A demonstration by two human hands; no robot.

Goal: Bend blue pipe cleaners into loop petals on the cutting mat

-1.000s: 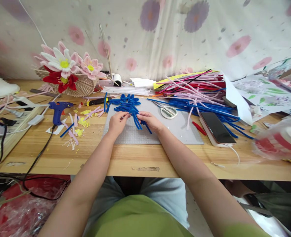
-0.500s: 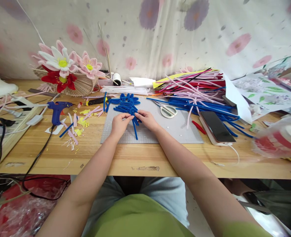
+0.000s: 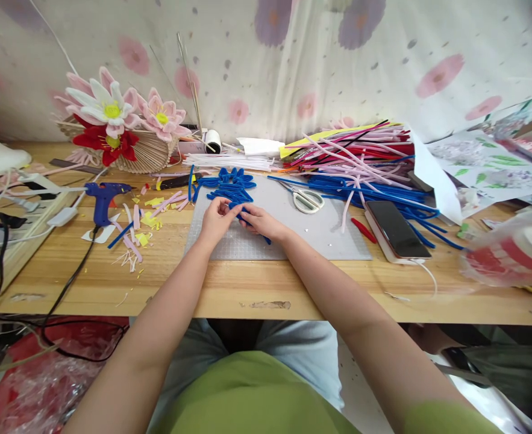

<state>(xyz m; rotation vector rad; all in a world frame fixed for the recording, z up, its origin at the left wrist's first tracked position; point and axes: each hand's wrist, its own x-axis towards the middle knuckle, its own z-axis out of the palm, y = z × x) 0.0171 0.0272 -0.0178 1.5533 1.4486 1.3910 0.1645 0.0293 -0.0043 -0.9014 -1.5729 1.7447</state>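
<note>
Both hands are together over the grey cutting mat (image 3: 320, 241), fingers closed on a blue pipe cleaner (image 3: 266, 239). My left hand (image 3: 217, 222) pinches it from the left, and my right hand (image 3: 261, 220) grips it from the right. Its free end sticks out below my right fingers; the rest is mostly covered by the fingers. Just beyond the hands lies a pile of cut blue pipe cleaners (image 3: 232, 192). Behind that pile are looped blue petal shapes (image 3: 235, 176). White-handled scissors (image 3: 308, 201) rest on the mat to the right.
On the left are a blue glue gun (image 3: 105, 199), yellow and pink scraps (image 3: 150, 220) and a power strip (image 3: 17, 253). Fuzzy flowers (image 3: 112, 114) stand behind. A bundle of pipe cleaners (image 3: 360, 157), a phone (image 3: 396, 229) and a bagged tub (image 3: 514, 247) are on the right.
The blue pipe cleaner between my hands has turned: its free end pointed down toward me and now slants to the right. My right hand has shifted slightly down and left, fingers curled over it.
</note>
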